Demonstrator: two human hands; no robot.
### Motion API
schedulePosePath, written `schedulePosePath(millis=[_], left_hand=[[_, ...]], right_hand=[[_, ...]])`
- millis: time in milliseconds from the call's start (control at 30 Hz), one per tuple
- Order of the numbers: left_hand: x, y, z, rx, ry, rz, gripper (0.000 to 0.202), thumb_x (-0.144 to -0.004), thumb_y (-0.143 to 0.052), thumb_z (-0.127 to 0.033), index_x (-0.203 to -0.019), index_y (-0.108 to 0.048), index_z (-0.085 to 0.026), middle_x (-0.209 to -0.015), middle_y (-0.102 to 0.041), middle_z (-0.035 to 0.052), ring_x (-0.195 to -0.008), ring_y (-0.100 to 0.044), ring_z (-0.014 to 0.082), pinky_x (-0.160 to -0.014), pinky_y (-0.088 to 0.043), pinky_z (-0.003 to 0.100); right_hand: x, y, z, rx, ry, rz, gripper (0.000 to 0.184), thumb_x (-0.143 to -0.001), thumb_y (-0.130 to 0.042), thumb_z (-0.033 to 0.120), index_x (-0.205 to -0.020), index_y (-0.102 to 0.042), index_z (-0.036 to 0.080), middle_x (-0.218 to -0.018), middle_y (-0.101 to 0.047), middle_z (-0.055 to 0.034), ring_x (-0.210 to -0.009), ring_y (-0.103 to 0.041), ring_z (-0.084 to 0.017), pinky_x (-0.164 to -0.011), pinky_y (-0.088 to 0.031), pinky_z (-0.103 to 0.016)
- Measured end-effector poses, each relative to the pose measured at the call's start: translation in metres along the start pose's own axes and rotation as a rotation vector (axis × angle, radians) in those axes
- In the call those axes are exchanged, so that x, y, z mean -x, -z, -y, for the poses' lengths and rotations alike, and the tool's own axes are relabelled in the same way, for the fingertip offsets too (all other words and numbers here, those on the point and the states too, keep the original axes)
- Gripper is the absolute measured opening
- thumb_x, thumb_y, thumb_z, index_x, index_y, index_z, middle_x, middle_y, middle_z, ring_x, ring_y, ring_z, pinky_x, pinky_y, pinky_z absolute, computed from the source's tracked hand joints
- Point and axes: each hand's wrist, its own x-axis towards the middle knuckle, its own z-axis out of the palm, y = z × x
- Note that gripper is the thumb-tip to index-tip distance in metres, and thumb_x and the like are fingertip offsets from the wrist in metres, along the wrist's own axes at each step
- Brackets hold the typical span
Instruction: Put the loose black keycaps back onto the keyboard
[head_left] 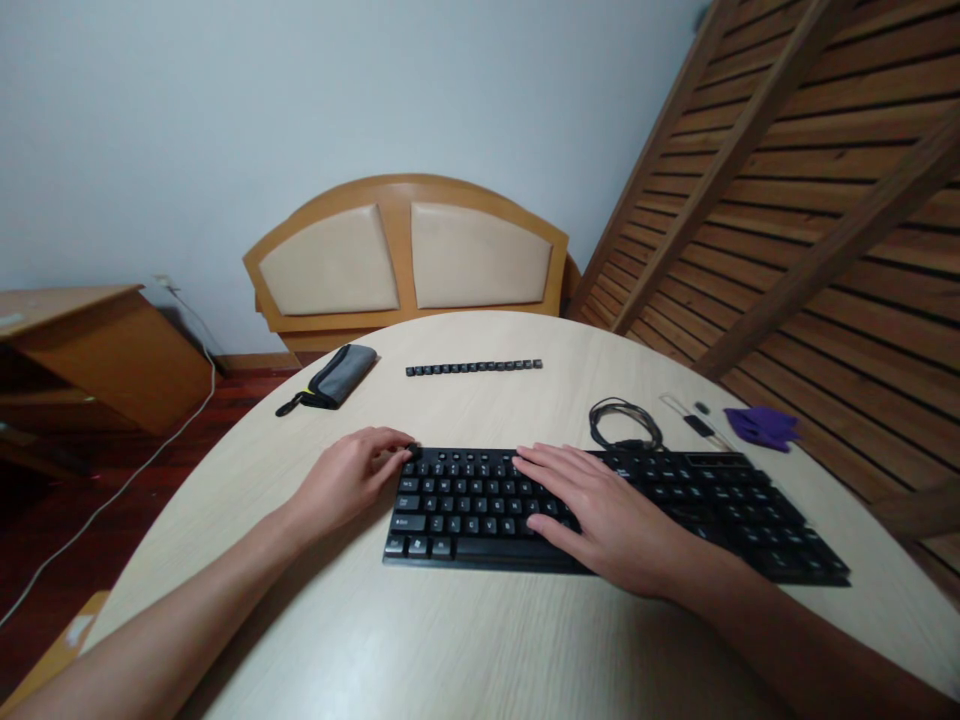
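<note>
A black keyboard (480,549) lies on the round, pale wooden table (337,640). At its upper left corner, my left hand (358,470) is closed, thumb and forefinger pinching a small dark keycap (413,451). The fingertips partly cover that keycap, and whether it is seated on the keyboard I cannot tell. My right hand (592,505) rests open and flat over the middle of the keyboard, hiding several keys. Beyond the keyboard, a straight row of black keycaps (474,368) is laid out on the table.
A grey pouch (343,375) with a black clip lies at the table's far left. Behind the keyboard's right half sit a coiled black cable (626,425), a small tool with a wire loop (699,426) and a purple cloth (761,427). A slatted wooden screen (810,200) stands at right.
</note>
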Motion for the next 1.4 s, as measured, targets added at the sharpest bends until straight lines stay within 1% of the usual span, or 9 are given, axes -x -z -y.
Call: schedulePosePath(millis=[167,267,400,533,633,733,933,1100,1400], left_hand=[[-0.003,-0.004,0.0,0.268,0.109,-0.002,0.038,-0.093,-0.054,-0.043,-0.113,-0.074,-0.017,-0.109,-0.077,0.0118,-0.084,-0.072,0.0255,-0.075,-0.058,0.039],[-0.003,-0.008,0.002,0.364,0.155,0.001,0.041,-0.091,-0.056,-0.045,-0.113,-0.074,-0.016,-0.106,-0.078,0.012,-0.077,-0.071,0.0238,-0.07,-0.058,0.037],[-0.004,-0.009,0.008,0.399,0.188,-0.001,0.044,-0.09,-0.059,-0.048,-0.112,-0.075,-0.014,-0.104,-0.078,0.0121,-0.079,-0.071,0.0241,-0.071,-0.057,0.037],[-0.005,-0.007,0.011,0.44,0.203,-0.02,0.044,-0.088,-0.061,-0.049,-0.111,-0.075,-0.015,-0.108,-0.077,0.0121,-0.089,-0.072,0.027,-0.077,-0.056,0.038],[-0.004,-0.005,0.009,0.448,0.205,-0.006,0.043,-0.088,-0.061,-0.048,-0.112,-0.075,-0.015,-0.104,-0.078,0.0116,-0.09,-0.072,0.0277,-0.073,-0.056,0.037],[-0.004,-0.004,0.007,0.402,0.173,0.008,0.041,-0.089,-0.059,-0.046,-0.112,-0.075,-0.016,-0.105,-0.078,0.0122,-0.089,-0.072,0.0273,-0.073,-0.057,0.036],[-0.003,0.0,0.002,0.306,0.028,-0.007,0.034,-0.093,-0.054,-0.038,-0.109,-0.075,-0.017,-0.107,-0.077,0.0118,-0.092,-0.072,0.0259,-0.081,-0.057,0.039],[0.0,-0.001,0.003,0.218,-0.055,-0.012,0.032,-0.098,-0.05,-0.034,-0.112,-0.074,-0.018,-0.109,-0.075,0.0115,-0.095,-0.071,0.0245,-0.081,-0.056,0.037],[0.004,-0.003,0.006,0.15,-0.117,-0.027,0.031,-0.101,-0.048,-0.031,-0.115,-0.073,-0.02,-0.114,-0.073,0.0112,-0.095,-0.07,0.0234,-0.085,-0.056,0.039]], right_hand=[[0.001,0.0,-0.001,0.01,-0.013,0.013,0.057,-0.099,-0.053,0.049,-0.15,-0.048,0.025,-0.155,-0.048,-0.0087,-0.143,-0.043,-0.031,-0.119,-0.033,-0.058],[0.002,-0.002,-0.003,0.012,-0.009,0.005,0.057,-0.099,-0.053,0.049,-0.151,-0.047,0.026,-0.156,-0.048,-0.0082,-0.143,-0.043,-0.031,-0.119,-0.033,-0.057],[0.002,-0.002,-0.002,0.03,-0.011,0.015,0.057,-0.099,-0.051,0.049,-0.15,-0.048,0.024,-0.155,-0.048,-0.0087,-0.143,-0.043,-0.03,-0.119,-0.033,-0.056],[0.001,-0.002,-0.001,0.016,-0.006,0.003,0.056,-0.099,-0.052,0.048,-0.15,-0.048,0.025,-0.155,-0.048,-0.0087,-0.142,-0.044,-0.03,-0.119,-0.033,-0.056],[0.001,-0.002,-0.002,0.005,0.001,-0.011,0.056,-0.099,-0.053,0.048,-0.15,-0.049,0.026,-0.154,-0.05,-0.0088,-0.142,-0.045,-0.031,-0.119,-0.034,-0.057],[0.001,-0.002,-0.003,0.003,0.004,-0.012,0.056,-0.099,-0.053,0.049,-0.15,-0.049,0.027,-0.153,-0.05,-0.0088,-0.142,-0.045,-0.031,-0.118,-0.034,-0.057],[0.001,-0.003,-0.004,0.006,0.015,-0.023,0.056,-0.099,-0.053,0.048,-0.151,-0.047,0.028,-0.154,-0.049,-0.0077,-0.142,-0.045,-0.031,-0.119,-0.034,-0.057],[0.0,-0.001,-0.002,0.029,-0.002,0.004,0.056,-0.099,-0.052,0.048,-0.15,-0.048,0.025,-0.153,-0.05,-0.0091,-0.142,-0.045,-0.031,-0.118,-0.034,-0.056],[0.0,-0.001,-0.002,0.027,0.005,0.002,0.056,-0.099,-0.052,0.048,-0.149,-0.049,0.022,-0.154,-0.049,-0.0097,-0.142,-0.044,-0.03,-0.119,-0.034,-0.056]])
